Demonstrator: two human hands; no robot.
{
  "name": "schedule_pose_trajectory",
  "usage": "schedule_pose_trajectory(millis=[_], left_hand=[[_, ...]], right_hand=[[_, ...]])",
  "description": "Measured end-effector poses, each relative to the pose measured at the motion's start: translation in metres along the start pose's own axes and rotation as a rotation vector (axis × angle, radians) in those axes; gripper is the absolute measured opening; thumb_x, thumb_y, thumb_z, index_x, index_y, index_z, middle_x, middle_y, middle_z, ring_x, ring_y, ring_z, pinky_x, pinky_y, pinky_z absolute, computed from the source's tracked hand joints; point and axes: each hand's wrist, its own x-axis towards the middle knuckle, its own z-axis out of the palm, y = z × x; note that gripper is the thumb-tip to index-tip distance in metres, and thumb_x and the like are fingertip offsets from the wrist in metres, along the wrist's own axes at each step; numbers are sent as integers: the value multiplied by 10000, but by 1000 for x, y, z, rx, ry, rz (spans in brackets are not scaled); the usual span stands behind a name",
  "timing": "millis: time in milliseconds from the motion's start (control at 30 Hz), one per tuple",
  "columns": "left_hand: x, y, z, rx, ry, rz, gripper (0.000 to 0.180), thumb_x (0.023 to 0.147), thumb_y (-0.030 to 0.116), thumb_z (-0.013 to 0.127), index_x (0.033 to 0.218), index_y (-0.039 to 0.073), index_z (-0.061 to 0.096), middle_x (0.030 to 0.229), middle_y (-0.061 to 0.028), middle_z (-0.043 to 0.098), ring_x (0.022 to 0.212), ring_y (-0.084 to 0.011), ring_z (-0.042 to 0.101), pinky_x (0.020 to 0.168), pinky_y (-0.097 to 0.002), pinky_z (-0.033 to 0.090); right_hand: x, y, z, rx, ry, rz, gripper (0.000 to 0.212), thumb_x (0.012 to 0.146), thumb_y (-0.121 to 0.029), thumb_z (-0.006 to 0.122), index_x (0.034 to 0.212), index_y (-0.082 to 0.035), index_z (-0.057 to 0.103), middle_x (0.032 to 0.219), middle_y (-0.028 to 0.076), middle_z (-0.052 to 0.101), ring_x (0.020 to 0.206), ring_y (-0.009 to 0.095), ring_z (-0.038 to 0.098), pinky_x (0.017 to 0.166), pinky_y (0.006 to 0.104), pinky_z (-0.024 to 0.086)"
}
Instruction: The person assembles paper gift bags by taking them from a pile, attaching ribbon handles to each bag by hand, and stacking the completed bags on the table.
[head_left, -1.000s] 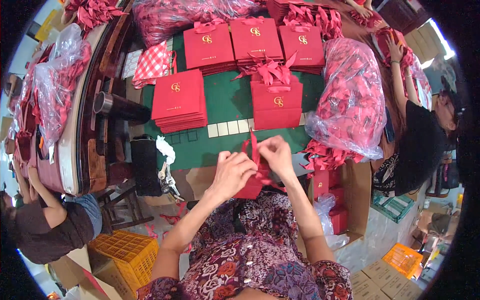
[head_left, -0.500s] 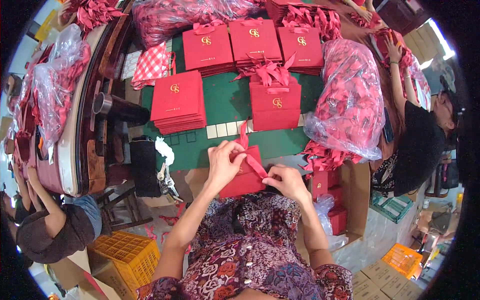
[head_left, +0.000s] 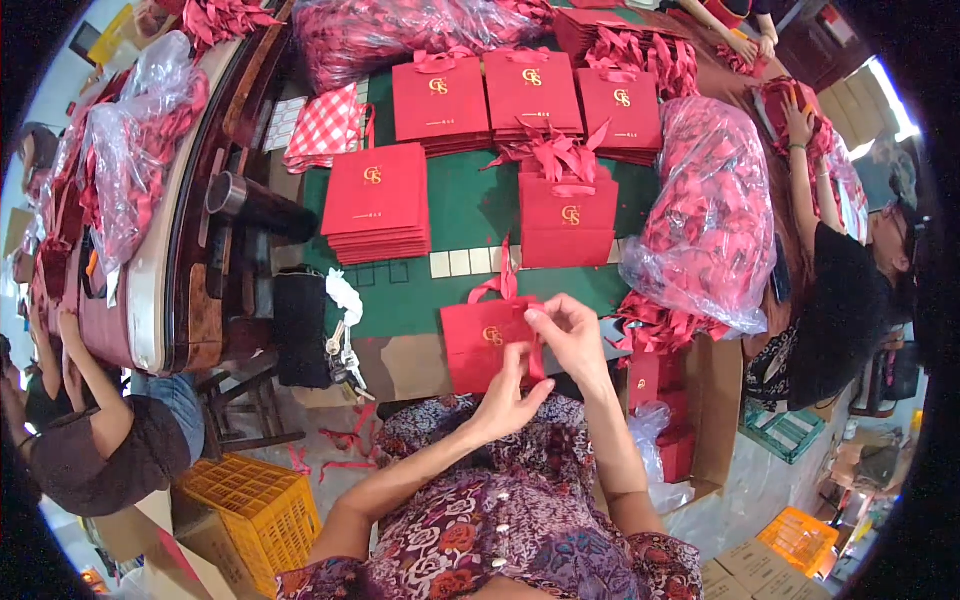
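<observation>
A flat red paper gift bag (head_left: 476,344) with a gold emblem lies in front of me at the table's near edge. Its red ribbon handle (head_left: 490,287) loops up from the top edge. My right hand (head_left: 572,342) is at the bag's upper right corner, thumb and forefinger pinched on a red ribbon (head_left: 536,358) that hangs down over the bag's front. Below it, my left hand (head_left: 508,398) is over the bag's lower right part. Its thumb and forefinger are apart, close to the hanging ribbon, and slightly blurred.
Stacked red bags (head_left: 376,203) stand to the left, with more along the back. A bag topped with ribbons (head_left: 568,222) stands ahead. A plastic sack of ribbons (head_left: 705,220) lies right. Left are a dark tumbler (head_left: 262,207) and keys (head_left: 345,350). Co-workers sit at both sides.
My left hand has left the ribbon at the top and come down to the lower right. My right hand has risen to the upper corner. More of the bag's front shows.
</observation>
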Motion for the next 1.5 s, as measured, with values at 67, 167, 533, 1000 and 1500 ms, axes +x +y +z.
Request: schedule_pose_trajectory(millis=[67,167,533,1000,1500], left_hand=[[-8,2,-15,103,-95,-60,439,973,106,608,1314,-13,359,1076,-148,613,1027,-196,607,890,-354,501],[-18,-14,-28,-129,-190,-314,194,1030,110,495,1205,29,504,893,-46,603,823,-110,598,743,-273,510],[-13,-3,-87,114,-173,-350,228,1014,86,500,1172,-1,640,901,-21,508,774,-120,571,702,-269,499],[9,17,-96,35,-134,-286,298,1011,28,503,1285,24,387,921,-61,629,829,-133,640,760,-287,547],[42,18,-113,872,132,139,356,848,96,694,1187,50,595,1132,-162,534,1039,-366,564,865,-446,507]], right_hand=[[3,0,-5,-17,36,26,217,904,-152,751,780,-67,595,698,-91,556,629,-7,454,550,192,356],[7,-12,-5,-43,93,-1,241,918,-153,735,755,-74,576,688,-95,534,630,-5,438,558,184,343],[3,27,-39,-306,173,42,244,905,-215,740,832,-41,586,682,-26,543,632,79,522,589,260,430],[-27,-17,27,-632,-350,-404,254,837,-102,752,1064,-50,653,1011,112,665,977,297,675,826,362,546],[-10,9,41,-619,-11,-260,127,852,-135,727,896,-43,652,817,117,654,711,290,654,635,388,520]])
